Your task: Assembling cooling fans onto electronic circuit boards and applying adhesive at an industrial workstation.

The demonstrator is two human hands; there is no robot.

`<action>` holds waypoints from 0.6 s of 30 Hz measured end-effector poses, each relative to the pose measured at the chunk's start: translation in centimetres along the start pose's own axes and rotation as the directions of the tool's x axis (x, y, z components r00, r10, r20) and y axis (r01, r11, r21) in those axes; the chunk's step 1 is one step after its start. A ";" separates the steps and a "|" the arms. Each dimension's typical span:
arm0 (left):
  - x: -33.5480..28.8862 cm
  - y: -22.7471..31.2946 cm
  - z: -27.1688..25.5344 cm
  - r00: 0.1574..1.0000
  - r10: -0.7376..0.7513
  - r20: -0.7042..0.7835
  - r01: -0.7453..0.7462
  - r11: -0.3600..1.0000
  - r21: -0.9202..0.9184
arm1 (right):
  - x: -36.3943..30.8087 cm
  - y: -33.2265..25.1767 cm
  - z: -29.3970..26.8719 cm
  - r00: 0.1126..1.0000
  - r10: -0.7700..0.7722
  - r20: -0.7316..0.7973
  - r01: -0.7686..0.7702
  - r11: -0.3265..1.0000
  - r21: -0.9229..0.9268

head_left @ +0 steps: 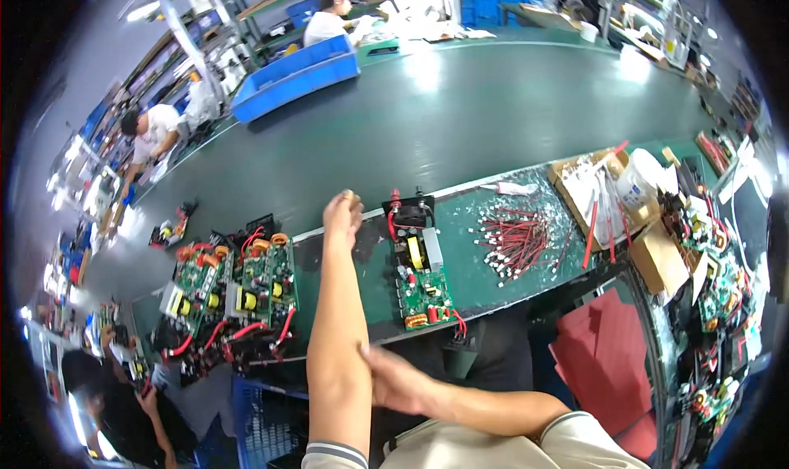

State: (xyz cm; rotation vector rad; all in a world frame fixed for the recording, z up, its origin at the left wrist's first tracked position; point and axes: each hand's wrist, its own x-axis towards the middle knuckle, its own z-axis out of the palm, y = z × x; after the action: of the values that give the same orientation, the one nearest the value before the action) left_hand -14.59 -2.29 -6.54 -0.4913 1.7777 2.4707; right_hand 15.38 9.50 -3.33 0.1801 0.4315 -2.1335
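Hovering left of board (421,263): left hand (343,220) | touching forearm (339,329): right hand (399,381) | grips' closure, hold: can't tell | print illegible

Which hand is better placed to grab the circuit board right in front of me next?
Probably your left hand: it's stretched forward, left of the circuit board, while your right hand is back at your left forearm.

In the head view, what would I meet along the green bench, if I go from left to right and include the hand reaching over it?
Group of circuit boards, left hand, single circuit board, pile of red wires, cardboard tray, circuit boards at far right.
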 end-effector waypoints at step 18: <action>-7.9 -0.5 5.3 0.625 0.515 0.586 -0.780 0.395 0.484 | 0.0 -26.9 -9.7 0.687 -0.683 0.246 -0.047 -0.380 -0.924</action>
State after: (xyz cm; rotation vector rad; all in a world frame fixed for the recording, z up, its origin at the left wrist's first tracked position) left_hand -8.13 3.91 -3.24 0.8559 2.8675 1.6304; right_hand -7.20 26.94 -6.01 -0.5320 2.8368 -1.3744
